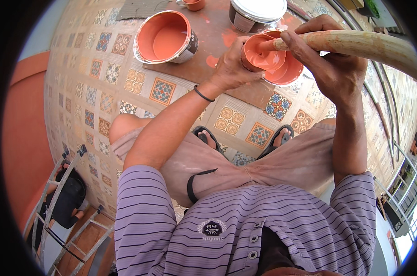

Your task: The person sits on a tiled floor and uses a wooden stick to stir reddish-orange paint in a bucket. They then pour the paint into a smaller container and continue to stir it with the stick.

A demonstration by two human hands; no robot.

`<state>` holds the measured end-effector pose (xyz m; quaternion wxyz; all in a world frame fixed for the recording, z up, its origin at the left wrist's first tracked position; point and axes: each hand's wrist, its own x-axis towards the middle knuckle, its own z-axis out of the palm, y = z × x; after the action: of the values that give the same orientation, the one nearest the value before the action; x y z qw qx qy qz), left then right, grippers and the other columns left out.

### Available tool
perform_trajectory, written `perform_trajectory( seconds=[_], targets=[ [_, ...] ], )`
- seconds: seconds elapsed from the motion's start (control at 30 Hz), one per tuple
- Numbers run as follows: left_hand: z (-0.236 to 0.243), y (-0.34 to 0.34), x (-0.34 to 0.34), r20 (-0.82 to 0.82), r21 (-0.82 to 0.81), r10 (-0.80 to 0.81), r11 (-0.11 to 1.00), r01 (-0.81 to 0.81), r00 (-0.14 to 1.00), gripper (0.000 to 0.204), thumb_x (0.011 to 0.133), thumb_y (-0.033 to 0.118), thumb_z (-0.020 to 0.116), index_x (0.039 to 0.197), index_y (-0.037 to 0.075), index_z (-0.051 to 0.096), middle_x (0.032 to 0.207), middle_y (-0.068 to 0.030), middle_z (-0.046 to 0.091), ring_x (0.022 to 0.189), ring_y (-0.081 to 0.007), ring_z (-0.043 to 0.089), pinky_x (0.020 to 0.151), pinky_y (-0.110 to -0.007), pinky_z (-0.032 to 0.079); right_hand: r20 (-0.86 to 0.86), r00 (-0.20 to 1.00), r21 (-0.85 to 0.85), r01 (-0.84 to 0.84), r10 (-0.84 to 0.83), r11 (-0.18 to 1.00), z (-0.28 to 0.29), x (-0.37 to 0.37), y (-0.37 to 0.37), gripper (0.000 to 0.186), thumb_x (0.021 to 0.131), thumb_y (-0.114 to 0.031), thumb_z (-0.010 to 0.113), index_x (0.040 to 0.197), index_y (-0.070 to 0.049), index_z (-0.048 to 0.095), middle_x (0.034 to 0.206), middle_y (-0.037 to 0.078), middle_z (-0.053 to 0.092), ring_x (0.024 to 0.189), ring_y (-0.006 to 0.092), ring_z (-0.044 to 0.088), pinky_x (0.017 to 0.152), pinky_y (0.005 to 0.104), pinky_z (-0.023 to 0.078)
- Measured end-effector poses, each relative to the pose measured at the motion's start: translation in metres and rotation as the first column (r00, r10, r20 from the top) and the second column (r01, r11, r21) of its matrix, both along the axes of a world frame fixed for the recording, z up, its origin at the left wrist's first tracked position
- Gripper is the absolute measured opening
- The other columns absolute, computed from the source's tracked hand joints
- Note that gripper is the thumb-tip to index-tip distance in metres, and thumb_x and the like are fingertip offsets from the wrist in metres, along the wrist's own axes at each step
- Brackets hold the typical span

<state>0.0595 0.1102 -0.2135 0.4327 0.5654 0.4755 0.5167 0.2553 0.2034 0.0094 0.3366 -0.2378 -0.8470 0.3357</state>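
My left hand (232,68) grips a small cup (248,56) of orange paint from its left side, with the cup's mouth tilted toward me. Wrapped round a thick, pale wooden stick (355,41) is my right hand (331,64); the stick's orange-coated end reaches into the cup. Just behind and below the cup stands an open bucket (295,72) with orange paint on its inner wall, partly hidden by the cup and my hands. To the left, a larger open bucket (164,39) holds orange paint.
A brown board (204,46) with orange smears lies under the buckets on the patterned tile floor (190,117). Behind are a white-lidded bucket (260,10) and a small orange-stained cup (193,4). A metal ladder (52,207) stands at lower left, near another person (67,198). Long poles (385,101) lie at right.
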Motion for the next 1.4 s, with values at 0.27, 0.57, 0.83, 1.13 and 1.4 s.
perform_trajectory(
  seconds=[0.27, 0.57, 0.83, 1.13, 1.4],
  targets=[
    [-0.001, -0.002, 0.001, 0.098, -0.117, 0.021, 0.993, -0.010, 0.995, 0.097, 0.077, 0.013, 0.101, 0.157, 0.011, 0.047, 0.146, -0.0163, 0.068, 0.125, -0.0299, 0.076, 0.095, -0.043, 0.068, 0.013, 0.999, 0.013, -0.043, 0.043, 0.999, -0.001, 0.003, 0.001, 0.010, 0.097, 0.000, 0.089, 0.105, 0.004, 0.085, 0.094, 0.007, 0.077, 0.083, 0.0111, 0.074, 0.068, 0.0264, 0.059],
    [0.002, 0.000, -0.001, -0.049, 0.032, 0.005, 0.999, -0.003, 0.999, 0.097, 0.084, -0.001, 0.094, 0.163, 0.009, 0.038, 0.149, -0.0193, 0.063, 0.114, -0.0305, 0.079, 0.071, -0.039, 0.077, 0.028, 1.000, -0.140, -0.010, 0.014, 0.990, -0.002, 0.002, -0.001, 0.007, 0.097, 0.001, 0.089, 0.100, 0.005, 0.084, 0.095, 0.006, 0.077, 0.079, 0.0098, 0.071, 0.065, 0.0258, 0.054],
    [0.004, 0.002, 0.000, -0.011, 0.045, -0.013, 0.999, 0.014, 1.000, 0.098, 0.083, -0.002, 0.094, 0.164, 0.010, 0.039, 0.145, -0.0185, 0.066, 0.112, -0.0294, 0.080, 0.072, -0.039, 0.077, 0.191, 0.979, -0.169, 0.106, -0.074, 0.980, 0.006, 0.006, 0.001, 0.016, 0.098, -0.008, 0.091, 0.104, 0.004, 0.084, 0.095, 0.006, 0.078, 0.082, 0.0103, 0.074, 0.066, 0.0253, 0.056],
    [0.013, -0.002, 0.000, 0.054, -0.074, -0.012, 0.997, 0.016, 0.998, 0.097, 0.082, 0.000, 0.095, 0.162, 0.009, 0.042, 0.146, -0.0171, 0.066, 0.115, -0.0281, 0.079, 0.073, -0.040, 0.077, 0.097, 0.995, -0.109, 0.050, -0.039, 0.993, 0.001, 0.005, 0.001, 0.013, 0.100, -0.007, 0.088, 0.102, 0.004, 0.083, 0.092, 0.003, 0.076, 0.082, 0.0080, 0.073, 0.070, 0.0248, 0.056],
    [0.010, -0.001, 0.000, -0.041, 0.059, 0.033, 0.998, -0.030, 0.999, 0.095, 0.082, 0.000, 0.096, 0.160, 0.008, 0.043, 0.145, -0.0158, 0.066, 0.121, -0.0256, 0.076, 0.078, -0.038, 0.076, 0.027, 0.994, -0.133, 0.105, -0.102, 0.986, 0.007, 0.002, -0.001, 0.013, 0.100, -0.008, 0.088, 0.101, 0.003, 0.082, 0.091, 0.002, 0.076, 0.081, 0.0072, 0.072, 0.068, 0.0242, 0.054]
  ],
)
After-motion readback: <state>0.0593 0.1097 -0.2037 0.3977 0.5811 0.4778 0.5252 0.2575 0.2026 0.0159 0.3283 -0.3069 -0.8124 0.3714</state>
